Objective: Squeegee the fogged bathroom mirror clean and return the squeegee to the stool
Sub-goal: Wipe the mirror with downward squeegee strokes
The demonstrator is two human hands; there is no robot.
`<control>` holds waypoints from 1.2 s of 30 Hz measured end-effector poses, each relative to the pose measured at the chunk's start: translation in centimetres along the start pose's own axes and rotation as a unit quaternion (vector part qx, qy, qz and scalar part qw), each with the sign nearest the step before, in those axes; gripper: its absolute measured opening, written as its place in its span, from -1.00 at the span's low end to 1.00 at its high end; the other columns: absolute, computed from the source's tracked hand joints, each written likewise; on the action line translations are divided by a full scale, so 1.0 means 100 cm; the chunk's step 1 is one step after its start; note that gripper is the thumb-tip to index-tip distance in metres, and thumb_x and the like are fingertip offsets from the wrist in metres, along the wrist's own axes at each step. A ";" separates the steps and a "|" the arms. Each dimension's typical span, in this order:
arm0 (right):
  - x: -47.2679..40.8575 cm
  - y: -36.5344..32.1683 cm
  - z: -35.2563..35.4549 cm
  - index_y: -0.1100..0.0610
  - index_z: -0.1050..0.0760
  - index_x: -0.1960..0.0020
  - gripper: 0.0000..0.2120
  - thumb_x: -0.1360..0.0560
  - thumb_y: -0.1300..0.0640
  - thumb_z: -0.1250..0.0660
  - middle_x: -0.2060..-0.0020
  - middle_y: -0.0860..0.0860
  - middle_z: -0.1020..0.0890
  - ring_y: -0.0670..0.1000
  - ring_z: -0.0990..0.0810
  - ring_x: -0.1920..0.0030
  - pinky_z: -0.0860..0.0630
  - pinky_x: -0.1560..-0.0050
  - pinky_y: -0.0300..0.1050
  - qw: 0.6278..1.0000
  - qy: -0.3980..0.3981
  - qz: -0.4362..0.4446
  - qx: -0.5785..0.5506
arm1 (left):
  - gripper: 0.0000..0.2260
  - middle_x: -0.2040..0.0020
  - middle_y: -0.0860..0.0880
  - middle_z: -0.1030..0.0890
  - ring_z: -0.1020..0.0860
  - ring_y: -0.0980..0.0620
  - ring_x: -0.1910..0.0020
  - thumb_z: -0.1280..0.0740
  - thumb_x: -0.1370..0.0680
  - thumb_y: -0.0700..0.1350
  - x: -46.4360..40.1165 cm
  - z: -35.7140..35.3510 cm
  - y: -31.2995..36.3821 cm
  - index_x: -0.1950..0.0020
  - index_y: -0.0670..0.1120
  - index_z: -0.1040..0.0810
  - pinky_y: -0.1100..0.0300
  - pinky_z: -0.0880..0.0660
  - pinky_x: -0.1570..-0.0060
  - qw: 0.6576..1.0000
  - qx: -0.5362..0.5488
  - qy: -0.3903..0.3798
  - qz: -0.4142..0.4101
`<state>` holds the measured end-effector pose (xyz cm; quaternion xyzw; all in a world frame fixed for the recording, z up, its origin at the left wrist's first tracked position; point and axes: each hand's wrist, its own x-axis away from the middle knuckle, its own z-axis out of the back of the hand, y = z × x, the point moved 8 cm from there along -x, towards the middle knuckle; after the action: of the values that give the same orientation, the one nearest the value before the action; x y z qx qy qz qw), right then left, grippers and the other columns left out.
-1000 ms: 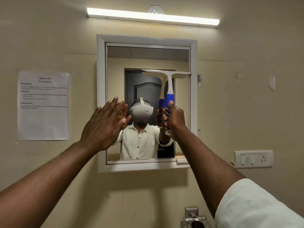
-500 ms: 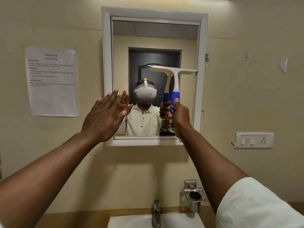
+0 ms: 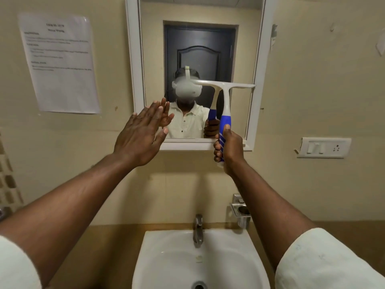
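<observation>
Down comes the squeegee (image 3: 226, 94), its blade now low on the mirror (image 3: 200, 44) with the right hand (image 3: 228, 150) clenched round the blue handle and the left hand (image 3: 141, 134) spread flat, fingers released, at the mirror's lower left. Glass above the blade looks clear, so I'd say the wipe is nearly finished; the stool return remains, no stool showing. White sink (image 3: 166, 257) below the mirror, beige walls either side.
</observation>
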<state>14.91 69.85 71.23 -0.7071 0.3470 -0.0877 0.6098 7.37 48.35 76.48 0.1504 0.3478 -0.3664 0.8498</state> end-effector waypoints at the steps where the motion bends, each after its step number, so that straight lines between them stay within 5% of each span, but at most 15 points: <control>1: 0.003 0.007 0.002 0.14 -0.39 0.14 -0.66 -0.60 -0.09 -0.05 0.45 0.02 -0.37 -0.05 -0.29 0.51 -0.26 0.51 -0.23 1.000 0.001 -0.007 0.001 | -0.45 -0.56 0.04 0.12 0.11 0.08 -0.52 0.06 -0.60 0.14 0.003 -0.004 0.002 -0.53 -0.01 0.11 0.07 0.14 -0.46 1.000 0.002 -0.004 0.000; 16: 0.053 0.079 0.020 0.16 -0.38 0.14 -0.62 -0.59 -0.13 -0.05 0.48 0.03 -0.37 -0.07 -0.26 0.61 -0.24 0.57 -0.29 0.994 0.020 -0.104 -0.013 | -0.45 -0.55 0.05 0.18 0.15 0.11 -0.52 0.06 -0.60 0.14 0.048 -0.048 0.012 -0.53 -0.01 0.13 0.08 0.14 -0.47 0.998 0.008 -0.065 0.010; 36: 0.076 0.087 0.043 0.12 -0.40 0.22 -0.62 -0.57 -0.14 -0.08 0.49 0.00 -0.39 -0.08 -0.28 0.63 -0.29 0.56 -0.28 0.978 0.059 -0.184 0.072 | -0.45 -0.56 0.02 0.14 0.13 0.07 -0.52 0.08 -0.60 0.15 0.066 -0.080 0.011 -0.53 -0.03 0.10 0.11 0.19 -0.45 0.996 -0.007 -0.086 0.010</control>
<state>19.63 68.61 59.91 -0.7066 0.2388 -0.2648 0.6111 7.55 49.76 66.20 0.1160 0.2748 -0.3669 0.8812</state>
